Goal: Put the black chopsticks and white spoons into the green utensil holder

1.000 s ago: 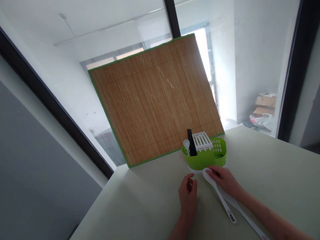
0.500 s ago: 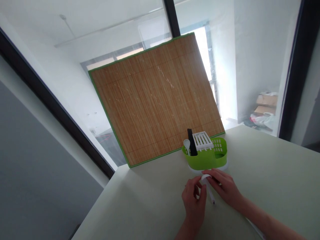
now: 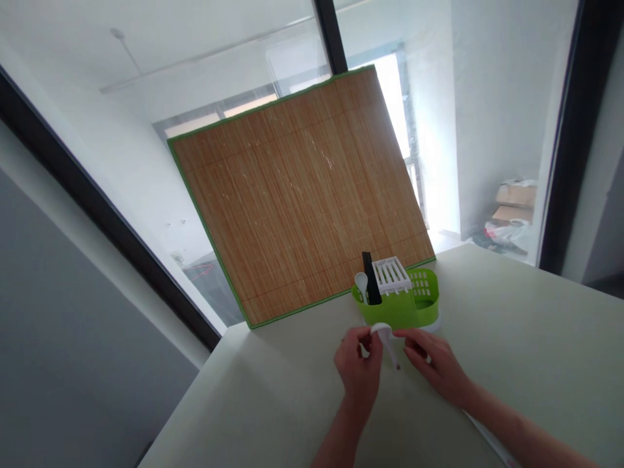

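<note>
A white spoon [image 3: 390, 348] is pinched at its bowl by my left hand [image 3: 359, 364], its handle slanting down to the right. Just right of the bowl is my right hand [image 3: 436, 364], its fingers apart and the index fingertip at the bowl's edge. Behind both hands a green utensil holder [image 3: 397, 311] with a white base stands on the table. Black chopsticks [image 3: 371, 279] and another white spoon [image 3: 361, 281] stand upright in its left part, and a white slatted rack [image 3: 390, 274] sits on top.
A bamboo mat [image 3: 302, 195] with green edging leans against the glass behind the white table [image 3: 273, 383]. A thin white object [image 3: 487, 439] lies under my right forearm. Beyond the glass are cardboard boxes [image 3: 515, 195] and a plastic bag.
My left hand has moved left and slightly up with the spoon. The fingers of my right hand have loosened from the bowl, leaving the index fingertip beside it.
</note>
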The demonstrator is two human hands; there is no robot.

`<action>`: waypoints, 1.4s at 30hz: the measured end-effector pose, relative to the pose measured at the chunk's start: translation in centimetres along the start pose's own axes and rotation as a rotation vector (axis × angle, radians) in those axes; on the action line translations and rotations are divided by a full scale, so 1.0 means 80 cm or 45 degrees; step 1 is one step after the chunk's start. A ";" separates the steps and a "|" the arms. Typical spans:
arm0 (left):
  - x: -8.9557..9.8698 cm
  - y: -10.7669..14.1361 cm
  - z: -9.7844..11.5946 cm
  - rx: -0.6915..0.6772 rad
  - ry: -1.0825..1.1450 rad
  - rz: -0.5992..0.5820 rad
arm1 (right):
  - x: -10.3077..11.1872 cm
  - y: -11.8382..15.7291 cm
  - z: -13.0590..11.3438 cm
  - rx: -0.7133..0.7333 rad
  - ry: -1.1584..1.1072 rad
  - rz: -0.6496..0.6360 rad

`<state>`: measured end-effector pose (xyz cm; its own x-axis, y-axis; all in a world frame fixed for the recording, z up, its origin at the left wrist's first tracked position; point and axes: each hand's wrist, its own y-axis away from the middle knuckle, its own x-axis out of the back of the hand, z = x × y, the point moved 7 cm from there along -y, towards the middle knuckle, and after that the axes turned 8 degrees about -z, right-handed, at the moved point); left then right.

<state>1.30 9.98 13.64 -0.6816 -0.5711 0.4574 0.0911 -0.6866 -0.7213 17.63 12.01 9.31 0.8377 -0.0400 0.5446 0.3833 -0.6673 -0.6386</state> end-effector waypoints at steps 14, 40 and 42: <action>0.008 -0.169 -0.037 0.132 -0.023 0.210 | -0.007 0.013 0.123 -0.481 0.232 -0.567; -0.066 -0.119 -0.074 0.301 -0.130 -0.205 | -0.030 0.029 0.128 -0.573 -0.118 -0.914; -0.065 -0.094 -0.065 0.247 -0.002 -0.193 | -0.033 0.034 0.132 -0.617 -0.154 -0.947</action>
<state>0.38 20.47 13.92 -0.6968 -0.4555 0.5541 0.1257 -0.8381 -0.5308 20.60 18.18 0.39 0.4840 0.5885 0.6477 0.6603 -0.7313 0.1711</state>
